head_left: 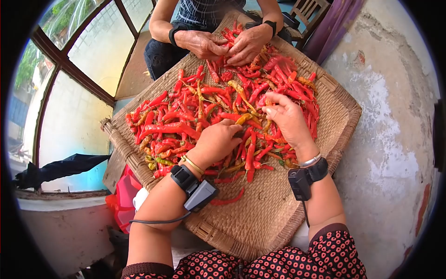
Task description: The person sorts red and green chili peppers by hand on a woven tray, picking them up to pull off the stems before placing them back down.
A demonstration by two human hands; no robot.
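Red chili peppers (172,128) lie heaped on a woven tray (260,209), with some yellow, orange and green ones among them. My left hand (217,143) is low over the heap, its fingers curled. At its fingertips is an orange-yellow chili pepper (243,118), which looks pinched between thumb and forefinger. To the right, my right hand (289,120) hovers above the peppers, thumb and forefinger brought together. Whatever small thing they pinch is too small to name.
Across the tray, another person's hands (225,46) handle red chili peppers at the far corner. A window (74,107) and a dark folded umbrella (65,169) are on the left. A bare plaster wall (381,121) stands to the right, and a wooden chair (309,16) behind.
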